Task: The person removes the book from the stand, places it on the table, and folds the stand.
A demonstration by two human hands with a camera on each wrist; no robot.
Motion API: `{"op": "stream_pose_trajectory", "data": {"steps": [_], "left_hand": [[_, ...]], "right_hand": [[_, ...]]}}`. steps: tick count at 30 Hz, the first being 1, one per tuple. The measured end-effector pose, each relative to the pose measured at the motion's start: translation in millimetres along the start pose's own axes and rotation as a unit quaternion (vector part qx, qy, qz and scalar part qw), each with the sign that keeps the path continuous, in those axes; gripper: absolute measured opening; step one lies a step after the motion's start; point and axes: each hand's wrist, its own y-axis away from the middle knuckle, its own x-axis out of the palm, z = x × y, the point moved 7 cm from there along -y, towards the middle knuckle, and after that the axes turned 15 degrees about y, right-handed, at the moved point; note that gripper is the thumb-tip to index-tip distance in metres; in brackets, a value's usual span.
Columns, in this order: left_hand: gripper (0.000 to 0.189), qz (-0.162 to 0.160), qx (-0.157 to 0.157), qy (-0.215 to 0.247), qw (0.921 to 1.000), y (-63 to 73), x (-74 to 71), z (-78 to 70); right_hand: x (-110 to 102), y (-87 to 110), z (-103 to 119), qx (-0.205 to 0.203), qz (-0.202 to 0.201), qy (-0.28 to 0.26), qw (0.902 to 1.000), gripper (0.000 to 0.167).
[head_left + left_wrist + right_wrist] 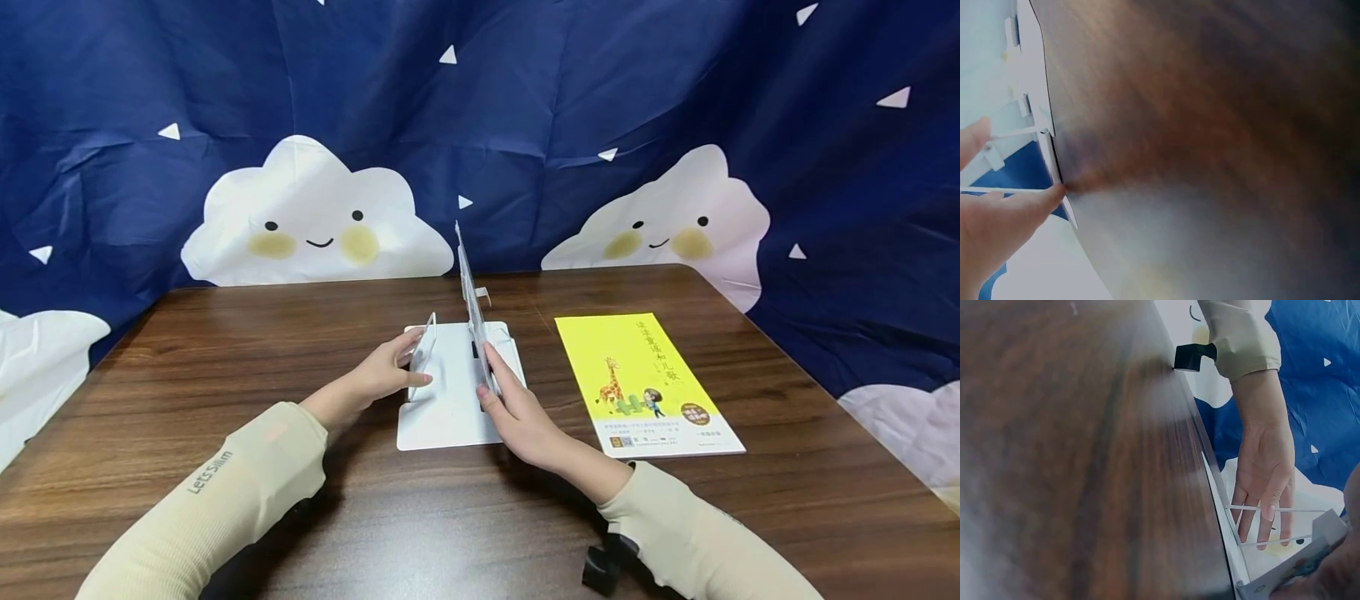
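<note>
A white folding book stand lies on the table, its flat base [447, 425] down and its thin panel [472, 300] standing up along the right side. My right hand [525, 425] grips the lower near end of that panel, fingers on its right face. At the base's left side rises a white wire frame [424, 343]. My left hand [378, 367] holds it with the thumb on the near side and the fingers behind. In the right wrist view the left hand [1266, 469] shows past the frame's thin bars [1279, 510]. Part of the right hand [1329, 572] shows at that view's edge.
A yellow book [645, 383] with a giraffe on its cover lies on the brown wooden table [262, 333], right of the stand. Behind the table hangs a blue curtain [487, 108] with white clouds. A black strap piece [602, 569] hangs by the right sleeve.
</note>
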Motion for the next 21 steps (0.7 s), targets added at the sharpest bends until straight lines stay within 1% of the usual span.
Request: {"op": "stream_pose_trajectory", "data": {"steps": [6, 9, 13, 17, 21], "left_hand": [[0.078, 0.003, 0.001, 0.020, 0.9998, 0.5, 2.0, 0.5], [0.077, 0.003, 0.003, 0.030, 0.9995, 1.4, 1.3, 2.0], [0.077, 0.003, 0.000, 0.030, 0.9995, 0.2, 0.6, 4.2], [0.078, 0.000, 0.000, 0.023, 0.9997, -2.4, 0.2, 4.7], [0.078, -0.002, -0.002, 0.018, 0.9998, -2.7, 0.1, 4.8]], "right_hand": [[-3.5, 3.0, -4.0, -0.008, -0.026, -0.011, 0.9996, 0.051], [-3.8, 3.5, -3.9, -0.010, -0.029, -0.024, 0.9993, 0.051], [-6.0, 5.1, -2.2, -0.005, -0.032, -0.039, 0.9987, 0.051], [-13.9, 7.7, 9.5, -0.005, -0.041, -0.061, 0.9973, 0.050], [-18.3, 9.3, 18.7, -0.008, -0.039, -0.076, 0.9963, 0.049]]}}
